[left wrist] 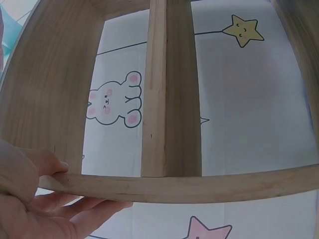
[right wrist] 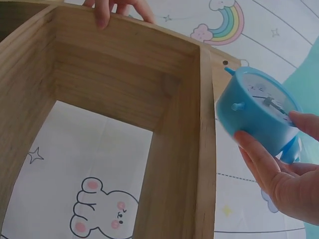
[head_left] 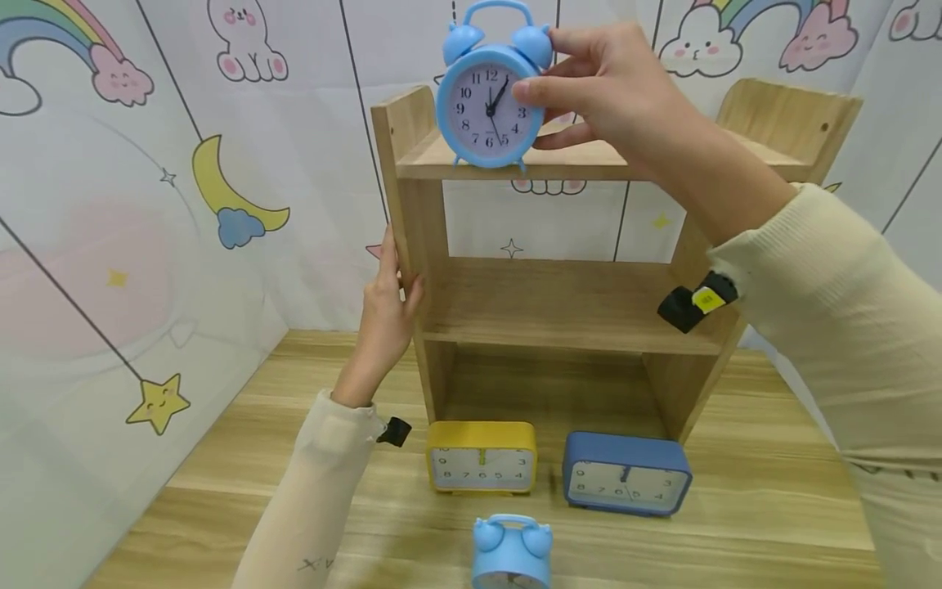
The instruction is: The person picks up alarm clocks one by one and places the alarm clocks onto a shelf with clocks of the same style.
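R sleeve (head_left: 832,327) nearest, 3 o'clock. R hand (head_left: 625,90) pinches lt-blue clk (head_left: 478,127), 12 o'clock, at top board (head_left: 419,170); foot contact unclear. L hand (head_left: 386,315) grips shelf (head_left: 415,221), 9 o'clock. Prob. early: 1 clk up, unreleased; left on table (head_left: 221,507), 5–6 o'clock: yellow clk (head_left: 482,470), dk-blue clk (head_left: 625,451), 2nd lt-blue clk (head_left: 512,560).

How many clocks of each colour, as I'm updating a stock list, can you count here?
Light blue: 2, the upper clock and the lower clock
Yellow clock: 1
Dark blue clock: 1
Total: 4
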### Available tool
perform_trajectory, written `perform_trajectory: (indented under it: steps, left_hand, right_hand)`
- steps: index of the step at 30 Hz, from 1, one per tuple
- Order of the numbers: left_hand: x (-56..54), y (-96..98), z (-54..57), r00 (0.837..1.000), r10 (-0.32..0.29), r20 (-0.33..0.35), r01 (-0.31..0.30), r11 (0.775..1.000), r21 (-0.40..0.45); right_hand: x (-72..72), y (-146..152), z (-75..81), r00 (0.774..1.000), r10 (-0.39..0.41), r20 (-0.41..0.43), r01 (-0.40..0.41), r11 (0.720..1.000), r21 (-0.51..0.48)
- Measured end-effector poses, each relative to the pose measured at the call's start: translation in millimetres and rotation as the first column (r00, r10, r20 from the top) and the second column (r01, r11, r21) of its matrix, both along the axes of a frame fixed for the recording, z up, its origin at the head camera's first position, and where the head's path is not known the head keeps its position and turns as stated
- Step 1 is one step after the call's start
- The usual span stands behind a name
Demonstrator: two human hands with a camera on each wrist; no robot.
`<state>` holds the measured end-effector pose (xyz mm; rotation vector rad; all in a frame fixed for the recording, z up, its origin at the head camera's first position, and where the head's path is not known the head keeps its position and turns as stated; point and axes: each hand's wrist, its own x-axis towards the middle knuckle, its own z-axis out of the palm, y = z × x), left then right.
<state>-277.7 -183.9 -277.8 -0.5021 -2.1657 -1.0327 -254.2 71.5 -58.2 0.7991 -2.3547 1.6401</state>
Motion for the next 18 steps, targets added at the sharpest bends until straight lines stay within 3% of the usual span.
perform_trajectory:
  steps: [11,18]
  left_hand:
    - [1.9,-0.3,0.1,1.000,0.007,0.029,-0.008,1.000,0.022]
    - [2.1,0.8,0.9,0.999,-0.005,0.033,0.005,1.000,0.011]
  right_hand:
    - [-19.4,-4,2.8,0.999,0.017,0.049,-0.015,0.999,-0.044]
    - [-25.6,-4,1.8,0.999,0.022,0.037,-0.021,1.000,-0.018]
